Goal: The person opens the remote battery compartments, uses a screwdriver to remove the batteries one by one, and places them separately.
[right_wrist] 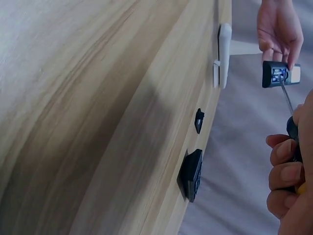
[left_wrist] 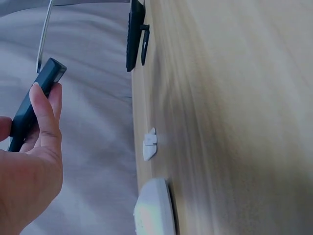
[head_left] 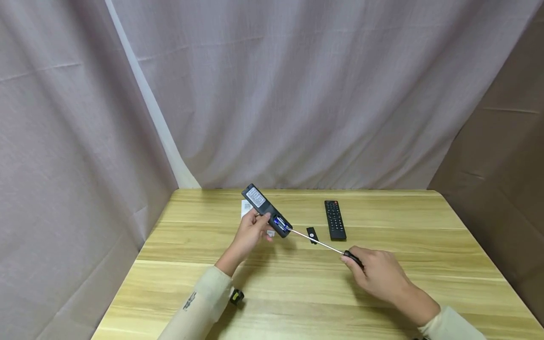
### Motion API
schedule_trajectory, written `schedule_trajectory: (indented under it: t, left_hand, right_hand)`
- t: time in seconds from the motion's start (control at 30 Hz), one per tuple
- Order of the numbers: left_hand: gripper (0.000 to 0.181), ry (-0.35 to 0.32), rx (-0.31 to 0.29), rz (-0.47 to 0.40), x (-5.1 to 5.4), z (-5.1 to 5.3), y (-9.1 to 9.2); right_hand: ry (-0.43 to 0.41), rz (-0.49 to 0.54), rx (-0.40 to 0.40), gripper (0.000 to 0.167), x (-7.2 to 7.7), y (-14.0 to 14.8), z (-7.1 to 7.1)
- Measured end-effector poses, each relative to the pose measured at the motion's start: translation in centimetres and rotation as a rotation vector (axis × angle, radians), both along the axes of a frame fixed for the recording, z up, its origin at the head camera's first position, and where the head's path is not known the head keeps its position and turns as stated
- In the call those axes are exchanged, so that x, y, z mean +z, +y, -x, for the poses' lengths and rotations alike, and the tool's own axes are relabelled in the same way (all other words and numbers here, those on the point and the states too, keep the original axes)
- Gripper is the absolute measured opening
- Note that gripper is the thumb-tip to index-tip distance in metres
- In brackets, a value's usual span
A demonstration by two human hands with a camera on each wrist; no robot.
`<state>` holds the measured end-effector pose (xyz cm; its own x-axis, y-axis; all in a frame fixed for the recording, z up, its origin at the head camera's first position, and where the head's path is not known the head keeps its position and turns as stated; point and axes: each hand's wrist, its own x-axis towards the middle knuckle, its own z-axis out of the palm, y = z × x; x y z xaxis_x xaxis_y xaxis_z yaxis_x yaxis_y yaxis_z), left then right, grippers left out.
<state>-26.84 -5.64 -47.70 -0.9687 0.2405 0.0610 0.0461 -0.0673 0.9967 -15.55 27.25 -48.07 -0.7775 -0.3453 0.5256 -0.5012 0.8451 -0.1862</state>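
Observation:
My left hand (head_left: 250, 231) holds a dark remote (head_left: 265, 208) above the table, its back side up, the battery bay uncovered with blue batteries (head_left: 280, 223) in it. In the left wrist view the fingers of that hand (left_wrist: 41, 147) grip the remote (left_wrist: 36, 100) by its edges. My right hand (head_left: 378, 274) grips the black handle (head_left: 353, 259) of a screwdriver, whose metal shaft (head_left: 316, 240) reaches to the battery bay's lower end. The right wrist view shows the shaft (right_wrist: 286, 95) meeting the bay of the remote (right_wrist: 275, 74).
A second black remote (head_left: 335, 220) lies on the table (head_left: 395, 222), with a small black cover (head_left: 312, 235) to its left. White items (head_left: 245, 207) lie behind my left hand. A small black object (head_left: 236, 296) is beside my left sleeve.

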Motion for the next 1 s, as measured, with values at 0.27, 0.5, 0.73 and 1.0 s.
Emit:
schedule_trajectory:
  t: [0.27, 0.5, 0.73, 1.0]
  left_hand:
    - [0.031, 0.019, 0.016, 0.001, 0.3, 0.3, 0.2]
    - [0.032, 0.032, 0.022, 0.035, 0.0, 0.3, 0.5]
    - [0.031, 0.117, 0.033, 0.081, -0.4, 0.1, 1.5]
    - [0.034, 0.151, 0.050, 0.122, -0.9, 0.3, 2.7]
  right_hand:
    - [-0.016, 0.002, 0.017, 0.035, 0.0, -0.1, 0.0]
    - [-0.045, -0.042, -0.040, 0.029, 0.6, -0.7, -0.3]
    - [-0.047, -0.156, -0.117, 0.035, 2.3, -2.4, -0.5]
    - [-0.021, -0.237, -0.158, 0.043, 2.5, -4.4, 0.0]
